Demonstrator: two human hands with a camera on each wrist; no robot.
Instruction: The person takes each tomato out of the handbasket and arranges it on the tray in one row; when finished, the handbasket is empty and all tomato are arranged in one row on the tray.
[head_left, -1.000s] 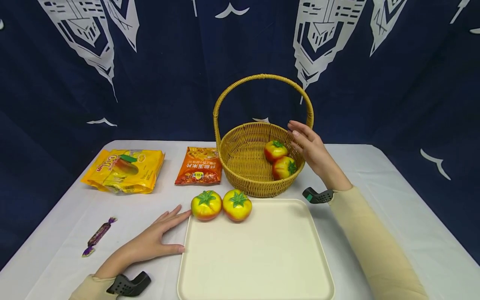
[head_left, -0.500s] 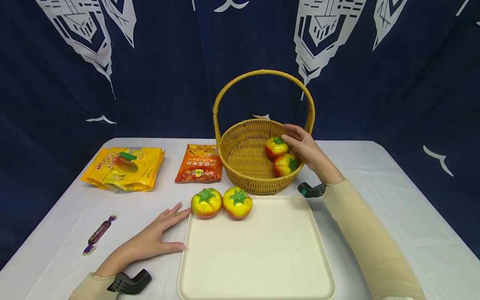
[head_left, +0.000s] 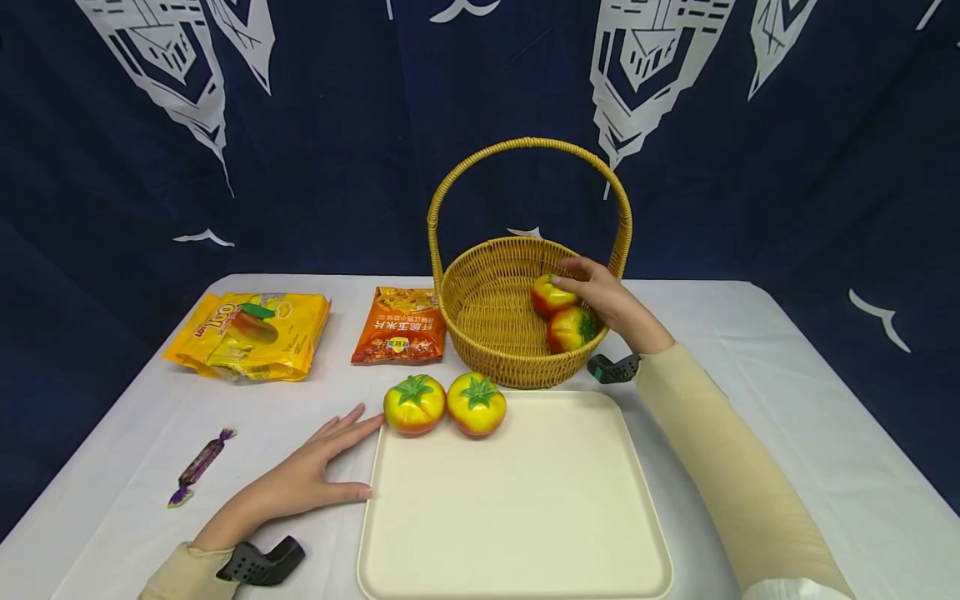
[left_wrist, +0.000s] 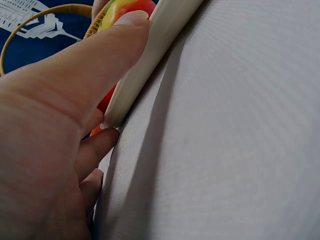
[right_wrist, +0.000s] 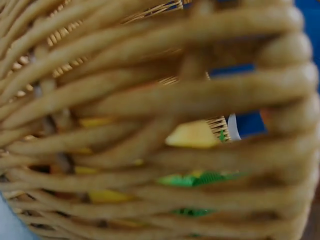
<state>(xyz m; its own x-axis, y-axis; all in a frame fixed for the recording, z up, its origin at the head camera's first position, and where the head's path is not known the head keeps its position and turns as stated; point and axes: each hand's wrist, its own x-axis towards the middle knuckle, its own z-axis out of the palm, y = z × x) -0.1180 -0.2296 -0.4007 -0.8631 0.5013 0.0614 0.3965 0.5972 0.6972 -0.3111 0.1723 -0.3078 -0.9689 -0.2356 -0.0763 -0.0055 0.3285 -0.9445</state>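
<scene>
My right hand (head_left: 609,300) reaches over the right rim of the wicker basket (head_left: 480,325), its thumb and fingers at the rear yellow-red tomato (head_left: 550,295). A second tomato (head_left: 572,331) lies against it in the basket. In the right wrist view, basket weave (right_wrist: 130,107) hides most of the fingers. My left hand (head_left: 303,479) lies spread at the left edge of the cream tray (head_left: 517,508), thumb and fingertips touching its rim. Two more tomatoes, a left one (head_left: 414,406) and a right one (head_left: 477,406), sit at the tray's back left corner.
A yellow snack bag (head_left: 251,335) lies at the back left of the white table, and an orange-red snack bag (head_left: 400,325) sits beside the basket. A purple wrapped candy (head_left: 201,468) is left of my left hand. The basket's tall handle (head_left: 528,143) arches above it.
My right hand has moved left and lower, from above the basket's right rim to the rear tomato. My left hand and the tomatoes have stayed in place.
</scene>
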